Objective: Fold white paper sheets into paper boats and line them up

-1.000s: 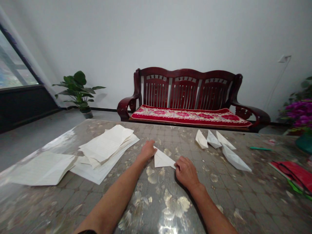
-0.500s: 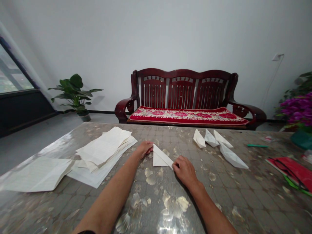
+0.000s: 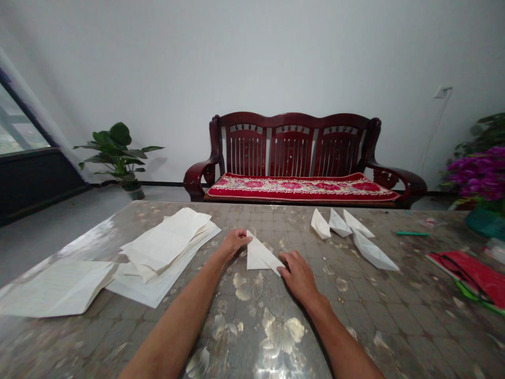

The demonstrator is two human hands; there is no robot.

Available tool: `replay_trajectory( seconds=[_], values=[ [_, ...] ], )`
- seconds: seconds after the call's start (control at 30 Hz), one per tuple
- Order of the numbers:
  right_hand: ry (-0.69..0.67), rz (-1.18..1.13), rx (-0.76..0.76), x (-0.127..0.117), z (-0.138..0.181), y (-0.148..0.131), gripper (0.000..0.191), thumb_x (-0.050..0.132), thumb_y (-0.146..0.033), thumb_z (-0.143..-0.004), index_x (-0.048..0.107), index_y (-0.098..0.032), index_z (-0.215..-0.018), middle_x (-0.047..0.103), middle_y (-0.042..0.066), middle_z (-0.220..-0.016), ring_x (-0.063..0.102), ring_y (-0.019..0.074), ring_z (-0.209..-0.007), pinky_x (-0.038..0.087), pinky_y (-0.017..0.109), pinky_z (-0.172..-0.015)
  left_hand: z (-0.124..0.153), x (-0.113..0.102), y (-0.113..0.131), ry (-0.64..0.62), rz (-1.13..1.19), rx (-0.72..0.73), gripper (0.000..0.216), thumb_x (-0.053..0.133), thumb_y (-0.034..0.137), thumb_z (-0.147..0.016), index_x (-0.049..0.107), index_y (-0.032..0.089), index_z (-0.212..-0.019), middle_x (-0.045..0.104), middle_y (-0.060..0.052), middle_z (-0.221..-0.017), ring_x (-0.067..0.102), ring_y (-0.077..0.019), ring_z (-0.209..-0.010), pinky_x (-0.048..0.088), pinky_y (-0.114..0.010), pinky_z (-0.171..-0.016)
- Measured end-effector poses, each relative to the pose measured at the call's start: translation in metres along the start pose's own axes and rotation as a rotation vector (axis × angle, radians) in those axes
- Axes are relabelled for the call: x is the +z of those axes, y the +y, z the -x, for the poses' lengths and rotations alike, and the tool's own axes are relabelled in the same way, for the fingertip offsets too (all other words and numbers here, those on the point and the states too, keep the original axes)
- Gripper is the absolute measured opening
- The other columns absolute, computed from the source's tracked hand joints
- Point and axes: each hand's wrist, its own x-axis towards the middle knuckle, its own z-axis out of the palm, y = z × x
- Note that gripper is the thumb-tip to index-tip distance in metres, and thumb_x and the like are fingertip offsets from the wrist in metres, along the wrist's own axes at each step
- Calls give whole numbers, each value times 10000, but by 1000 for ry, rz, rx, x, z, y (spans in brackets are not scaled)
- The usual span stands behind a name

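Note:
A folded white paper triangle (image 3: 259, 255) lies on the patterned table (image 3: 272, 326) in front of me. My left hand (image 3: 234, 241) pinches its far tip, fingers curled. At the paper's near right corner my right hand (image 3: 298, 273) presses down, fingers closed on the edge. Both forearms reach in from the bottom of the view.
A stack of white sheets (image 3: 165, 245) and a loose folded sheet (image 3: 55, 287) lie at left. Several folded paper boats (image 3: 347, 231) sit at right, with a green pen (image 3: 412, 233) and a red folder (image 3: 469, 271). Beyond stand a wooden bench (image 3: 300, 163) and a potted plant (image 3: 118, 152).
The hands stay on the paper triangle; the left hand's fingers have shifted to pinch its tip. The view has drifted slightly.

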Motion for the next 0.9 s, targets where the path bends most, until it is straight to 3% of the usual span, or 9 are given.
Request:
replay_trajectory(
  seconds=[0.1,0.23,0.37,0.47,0.6,0.77,0.9],
  values=[
    [23,-21,-7,4,0,2,83,596,-178,-837,656,-236,-845,640,38,-907,583,206,-888,411,303,-783,5,-4,1,19,7,67,225,755,305,-559,583,165,-597,592,42,-563,530,-108,-571,387,-209,-556],
    [140,-147,-27,4,0,3,115,553,-200,-871,608,-228,-774,641,9,-794,585,182,-772,418,284,-711,13,-9,0,45,-5,190,231,759,333,-574,621,164,-650,616,30,-586,546,-120,-576,410,-227,-578],
    [386,-121,-233,-7,1,4,124,517,-185,-912,610,-219,-836,652,26,-827,581,180,-818,421,298,-770,17,-7,2,40,32,293,229,765,330,-578,608,174,-635,697,-20,-693,630,-169,-688,480,-269,-681],
    [467,6,-384,-16,3,4,167,489,-160,-940,631,-220,-876,657,39,-847,560,181,-841,399,308,-788,17,-5,-1,23,-26,367,188,737,310,-593,595,187,-594,731,-50,-777,667,-208,-788,504,-306,-767],
    [301,137,-421,-20,5,2,200,487,-180,-960,656,-223,-862,658,44,-837,542,190,-858,375,317,-794,19,-10,-12,17,-328,390,34,639,186,-652,645,206,-626,742,-45,-850,670,-212,-850,504,-318,-838],
    [36,207,-480,-12,7,-4,191,529,-160,-941,674,-231,-837,637,38,-817,530,193,-845,360,311,-773,20,-25,-20,-102,-621,415,214,559,70,-708,698,232,-711,745,-29,-934,647,-210,-978,477,-342,-968],
    [-10,215,-516,-7,8,-8,172,552,-148,-937,687,-232,-869,630,31,-817,533,186,-831,356,300,-760,25,-29,-15,-165,-820,502,251,529,77,-808,731,220,-848,733,-69,-1047,624,-235,-1094,446,-379,-1036]
  ],
)
